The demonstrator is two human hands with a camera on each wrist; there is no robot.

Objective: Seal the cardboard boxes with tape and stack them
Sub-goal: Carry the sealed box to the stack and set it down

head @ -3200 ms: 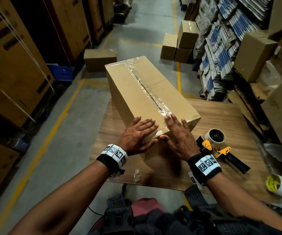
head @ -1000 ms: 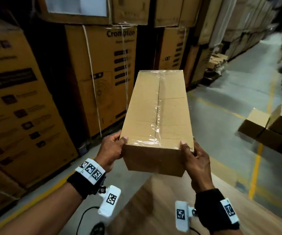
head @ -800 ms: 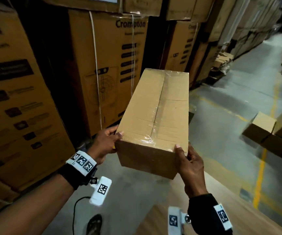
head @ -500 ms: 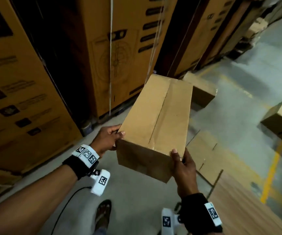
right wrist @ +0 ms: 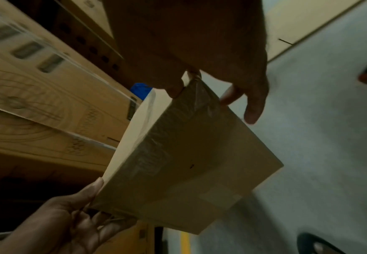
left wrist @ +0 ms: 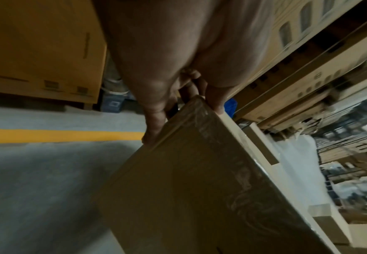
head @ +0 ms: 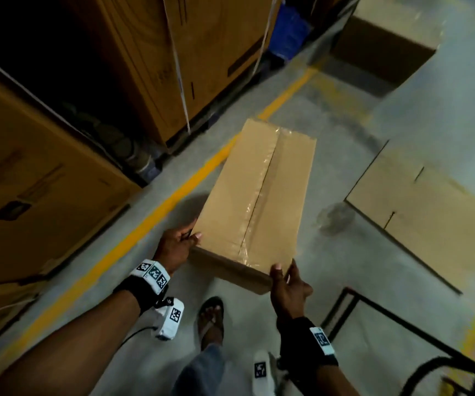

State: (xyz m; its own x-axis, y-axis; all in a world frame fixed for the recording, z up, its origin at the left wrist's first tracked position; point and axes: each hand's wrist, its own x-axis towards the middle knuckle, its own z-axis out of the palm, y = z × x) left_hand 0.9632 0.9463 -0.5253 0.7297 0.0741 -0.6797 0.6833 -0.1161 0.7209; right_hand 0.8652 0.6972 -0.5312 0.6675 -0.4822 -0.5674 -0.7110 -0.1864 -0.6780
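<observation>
The taped cardboard box sits at centre frame in the head view, held above the grey floor, its far end tilted downward. Clear tape runs along the top seam. The left hand is clamped on the near left corner, thumb on top, fingers curled under. The right hand grips the near right corner, thumb on the top edge; from the right wrist view its fingers appear to wrap beneath, though blur limits certainty. A yellow floor line runs diagonally left of the box. Large stacked cartons fill the left side. A flattened cardboard sheet lies at right.
</observation>
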